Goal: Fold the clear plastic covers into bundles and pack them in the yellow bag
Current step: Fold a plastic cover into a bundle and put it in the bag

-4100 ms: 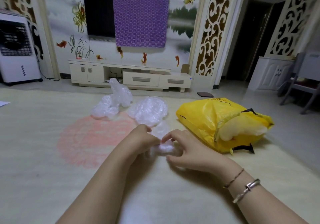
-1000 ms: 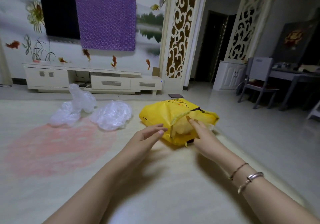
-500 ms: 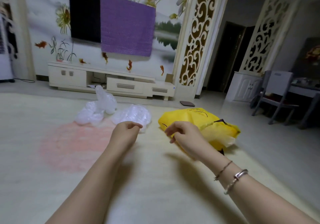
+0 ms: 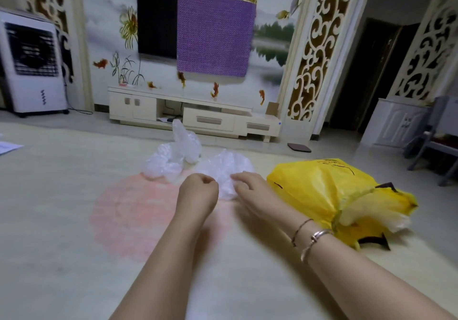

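Observation:
A crumpled clear plastic cover [image 4: 229, 164] lies on the pale mat just ahead of my hands. My left hand [image 4: 198, 189] is curled at its near left edge and pinches the plastic. The fingers of my right hand [image 4: 250, 187] bend down into the cover's near right side and hold it. A second heap of clear covers [image 4: 173, 157] sits further back to the left, one end standing up. The yellow bag [image 4: 319, 191] lies on its side to the right of my right hand, its open mouth turned to the right, pale plastic showing inside.
A pink round patch [image 4: 138, 210] marks the mat under my left arm. Beyond the mat stand a white TV cabinet [image 4: 193, 115], an air cooler [image 4: 32, 67] at far left and a chair [image 4: 436, 141] at far right. A dark flat pad [image 4: 299, 147] lies on the floor.
Both hands left the yellow bag's mouth and moved left and forward to the nearer clear cover, where they now take hold of it. The view swung back to the left.

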The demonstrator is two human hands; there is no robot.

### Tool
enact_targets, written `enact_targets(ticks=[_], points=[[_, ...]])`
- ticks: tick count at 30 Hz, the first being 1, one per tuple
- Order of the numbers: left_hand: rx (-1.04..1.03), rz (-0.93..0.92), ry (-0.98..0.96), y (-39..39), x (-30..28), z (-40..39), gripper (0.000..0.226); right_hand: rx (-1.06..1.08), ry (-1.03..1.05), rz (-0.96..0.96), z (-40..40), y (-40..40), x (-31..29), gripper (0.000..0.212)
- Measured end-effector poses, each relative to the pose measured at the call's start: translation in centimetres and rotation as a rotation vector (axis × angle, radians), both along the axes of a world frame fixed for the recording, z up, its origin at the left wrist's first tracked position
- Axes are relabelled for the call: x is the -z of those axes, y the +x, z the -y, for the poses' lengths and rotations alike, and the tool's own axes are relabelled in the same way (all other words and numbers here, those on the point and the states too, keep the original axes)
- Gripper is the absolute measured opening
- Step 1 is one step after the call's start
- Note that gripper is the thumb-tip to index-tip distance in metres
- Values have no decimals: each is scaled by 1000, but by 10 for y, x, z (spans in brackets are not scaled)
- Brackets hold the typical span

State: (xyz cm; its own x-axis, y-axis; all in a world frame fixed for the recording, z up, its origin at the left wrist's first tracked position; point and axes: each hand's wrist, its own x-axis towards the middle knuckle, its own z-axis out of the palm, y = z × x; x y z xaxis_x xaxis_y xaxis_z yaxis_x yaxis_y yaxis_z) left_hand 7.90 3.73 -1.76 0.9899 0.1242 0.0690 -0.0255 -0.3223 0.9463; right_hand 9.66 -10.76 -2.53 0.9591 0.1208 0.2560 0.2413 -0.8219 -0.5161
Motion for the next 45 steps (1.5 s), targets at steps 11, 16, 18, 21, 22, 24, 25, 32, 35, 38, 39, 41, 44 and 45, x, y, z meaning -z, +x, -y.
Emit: enact_targets(ticks=[11, 16, 18, 21, 22, 24, 25, 32, 35, 38, 39, 41, 44, 45], points=[[183, 10, -510, -45, -30, 8, 25, -56, 1091, -52, 27, -78, -31, 36], [395, -24, -402, -55, -26, 16, 24, -186, 1222, -90, 25, -91, -21, 24], [424, -14, -324, -57, -22, 22, 19, -145, 1217, -93, 25, -90, -19, 25], [390, -6, -328, -58, -18, 29, 13, -88, 1195, -102, 23, -91, -17, 12], [380, -3, -328, -58, -18, 29, 12, -80, 1207, -112, 23, -91, -17, 11], [379, 1, -334, -58, -17, 28, 9, -59, 1242, -123, 25, -92, -16, 15], [379, 1, -343, -59, -17, 27, 6, -37, 1253, -124, 26, -92, -16, 13], [314, -126, -606, -54, -18, 21, 25, 39, 1329, -198, 27, -95, -21, 20], [261, -129, -594, -53, -20, 19, 28, 36, 1347, -171, 30, -92, -20, 23], [252, -150, -511, -56, -24, 15, 31, 169, 1297, -41, 33, -87, -18, 11], [255, -150, -476, -56, -25, 13, 33, 223, 1242, 15, 35, -87, -17, 9], [235, -137, -412, -58, -27, 8, 35, 269, 1140, 88, 38, -85, -17, 10], [240, -145, -352, -60, -30, 4, 36, 247, 1150, 83, 40, -85, -19, 9], [270, -169, -351, -60, -30, 4, 38, 224, 1183, 73, 40, -85, -20, 11]])
